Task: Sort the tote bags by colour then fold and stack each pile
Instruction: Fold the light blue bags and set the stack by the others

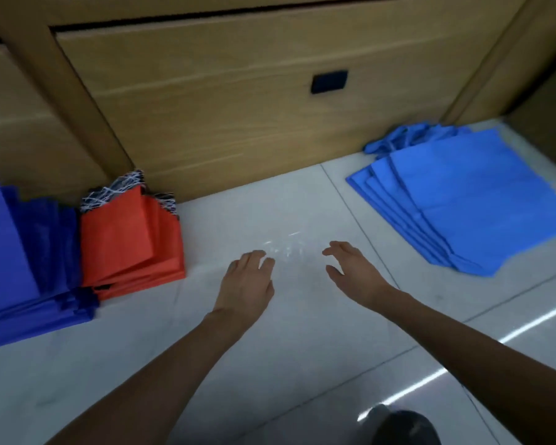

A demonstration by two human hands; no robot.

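Head: L hand (246, 284), R hand (355, 273) empty over glossy tile floor (286, 348).

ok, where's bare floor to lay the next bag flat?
Best patch: bare floor between the red stack and the light blue pile, in front of the cabinet; the left hand and right hand hover open over it. More bare tile toward the camera. Crowded far left: the dark blue stack touches the red stack.
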